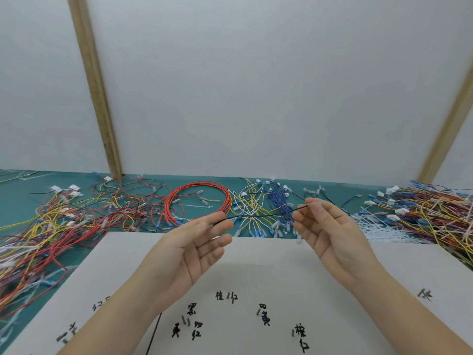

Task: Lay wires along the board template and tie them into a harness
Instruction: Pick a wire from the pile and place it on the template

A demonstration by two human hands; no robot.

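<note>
Both hands pinch 1 black wire, left hand and right hand, above the white board template. Wire piles crowd its far edges; handwritten labels blur.

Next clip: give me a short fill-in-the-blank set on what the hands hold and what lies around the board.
1. Both hands hold one thin ____ wire stretched between them.
2. The left hand and the right hand are raised above the ____ board with handwritten labels.
3. The neat coil behind the left hand is ____.
4. The mat under the loose wires is ____.

Missing words: black; white; red; green
</note>
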